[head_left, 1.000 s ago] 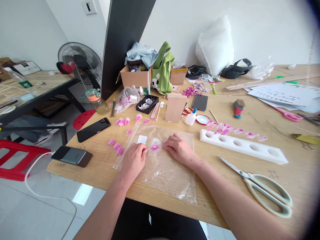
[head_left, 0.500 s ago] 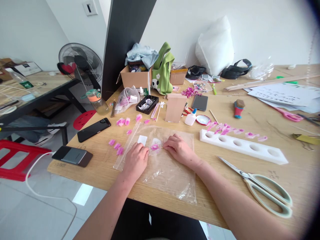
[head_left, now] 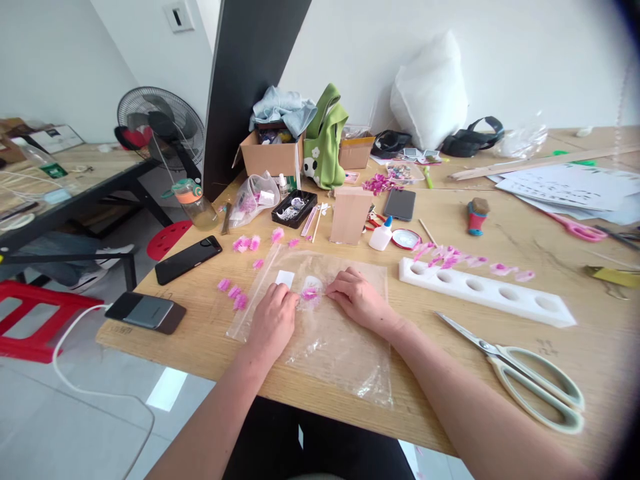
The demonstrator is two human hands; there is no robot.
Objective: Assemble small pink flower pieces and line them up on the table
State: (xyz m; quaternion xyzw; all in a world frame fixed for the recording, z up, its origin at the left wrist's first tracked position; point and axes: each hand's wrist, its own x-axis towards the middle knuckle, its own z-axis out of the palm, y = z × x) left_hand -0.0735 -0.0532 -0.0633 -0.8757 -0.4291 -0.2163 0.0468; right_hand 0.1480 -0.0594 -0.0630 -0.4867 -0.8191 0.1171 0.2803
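A clear plastic bag (head_left: 340, 353) lies flat on the wooden table. On it, between my hands, sits a small pink and white petal piece (head_left: 310, 294). My left hand (head_left: 274, 317) rests at its left with fingers curled together, near a white paper square (head_left: 285, 279); whatever the fingertips pinch is too small to make out. My right hand (head_left: 356, 293) is closed just right of the piece, its fingertips pressed together, with anything between them hidden. Several pink tufts (head_left: 240, 301) lie left of the bag.
Large scissors (head_left: 515, 373) and a white foam block with holes (head_left: 487, 293) lie at the right. Behind the bag stand a wooden block (head_left: 350, 217) and a glue bottle (head_left: 381, 235). A black phone (head_left: 189, 259) and power bank (head_left: 145, 311) lie left.
My left fingertips have shifted very slightly beside the petal piece. My right hand stays almost in the same place.
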